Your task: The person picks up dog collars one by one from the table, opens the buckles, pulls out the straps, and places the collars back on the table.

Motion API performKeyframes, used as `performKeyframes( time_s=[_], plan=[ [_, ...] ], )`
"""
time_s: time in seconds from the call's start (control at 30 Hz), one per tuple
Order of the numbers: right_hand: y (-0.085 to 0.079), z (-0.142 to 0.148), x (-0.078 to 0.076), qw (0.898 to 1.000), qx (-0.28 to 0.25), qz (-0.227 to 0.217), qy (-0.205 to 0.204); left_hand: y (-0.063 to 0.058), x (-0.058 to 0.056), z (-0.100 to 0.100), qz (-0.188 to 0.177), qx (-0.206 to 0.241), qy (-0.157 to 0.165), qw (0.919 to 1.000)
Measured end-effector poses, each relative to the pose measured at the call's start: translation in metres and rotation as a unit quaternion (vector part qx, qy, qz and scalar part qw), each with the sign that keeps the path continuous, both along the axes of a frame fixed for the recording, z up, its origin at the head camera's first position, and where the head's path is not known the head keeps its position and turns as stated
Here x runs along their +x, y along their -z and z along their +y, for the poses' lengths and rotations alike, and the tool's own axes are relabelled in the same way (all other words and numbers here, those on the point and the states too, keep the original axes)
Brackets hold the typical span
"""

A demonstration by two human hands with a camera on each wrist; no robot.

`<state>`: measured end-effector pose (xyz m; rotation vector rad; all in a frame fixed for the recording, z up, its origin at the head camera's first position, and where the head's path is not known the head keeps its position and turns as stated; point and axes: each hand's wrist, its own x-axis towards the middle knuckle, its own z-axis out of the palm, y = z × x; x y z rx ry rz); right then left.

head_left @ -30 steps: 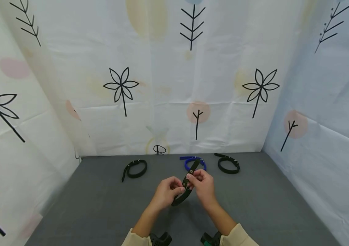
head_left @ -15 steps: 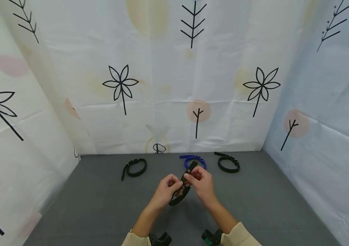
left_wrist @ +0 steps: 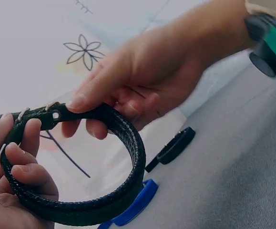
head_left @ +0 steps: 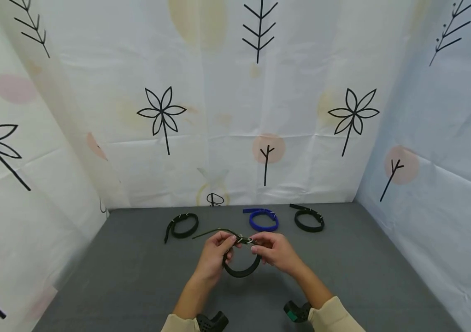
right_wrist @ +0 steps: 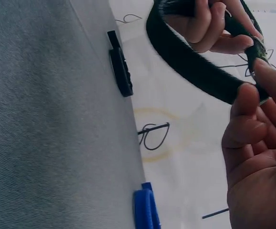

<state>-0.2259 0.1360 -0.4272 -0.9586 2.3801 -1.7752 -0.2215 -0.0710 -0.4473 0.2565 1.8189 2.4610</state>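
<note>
A dark green buckled collar (head_left: pixel 241 273), closed into a loop, is held up over the grey table by both hands. My left hand (head_left: pixel 212 258) pinches it at its left side, beside the buckle (left_wrist: pixel 23 114), with thumb on top and fingers inside the loop. On the other side, my right hand (head_left: pixel 277 249) pinches the strap between thumb and fingers, just past the metal eyelet (left_wrist: pixel 56 115) seen in the left wrist view. The collar's free end sticks out leftward beyond my left hand in the head view. The loop hangs below both hands.
Along the back of the grey table (head_left: pixel 136 286) lie a black collar (head_left: pixel 184 234) at left, a blue collar (head_left: pixel 263 228) near the middle and another black collar (head_left: pixel 309 229) at right. Patterned white cloth (head_left: pixel 219 157) rises behind and at both sides.
The collar has turned from a slanted, edge-on pose to a round loop facing the head view. Its free end swung from upper right to the left, and the hands have moved slightly apart.
</note>
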Motion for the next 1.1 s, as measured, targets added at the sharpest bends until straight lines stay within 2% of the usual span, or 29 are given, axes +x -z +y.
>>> performKeyframes(
  time_s=[0.13, 0.3, 0.47, 0.57, 0.73, 0.87, 1.03, 1.1],
  plan=[
    [0.021, 0.004, -0.009, 0.999, -0.042, -0.027, 0.010, -0.002, 0.000, -0.003, -0.014, 0.051, -0.025, 0.9983],
    [0.031, 0.009, -0.011, 0.995, -0.074, -0.069, 0.010, -0.004, -0.001, -0.007, -0.024, 0.095, -0.041, 0.9944],
    [0.040, 0.013, -0.011, 0.992, -0.079, -0.094, -0.006, -0.002, -0.001, -0.011, -0.029, 0.101, -0.053, 0.9930],
    [0.042, 0.015, -0.011, 0.995, -0.040, -0.087, 0.004, 0.000, -0.001, -0.012, -0.023, 0.082, -0.052, 0.9950],
    [0.035, 0.010, -0.011, 0.998, 0.035, -0.034, 0.030, 0.003, 0.001, -0.010, -0.016, 0.002, -0.027, 0.9995],
    [0.022, 0.003, -0.007, 0.998, 0.050, -0.003, 0.028, 0.006, 0.003, -0.006, -0.008, -0.057, 0.012, 0.9983],
    [-0.007, -0.002, 0.009, 0.999, 0.044, -0.004, 0.014, 0.008, 0.004, -0.003, -0.007, -0.066, 0.032, 0.9973],
    [-0.011, -0.001, 0.012, 0.999, 0.039, -0.006, 0.013, 0.008, 0.004, -0.002, -0.012, -0.061, 0.029, 0.9976]
  ],
)
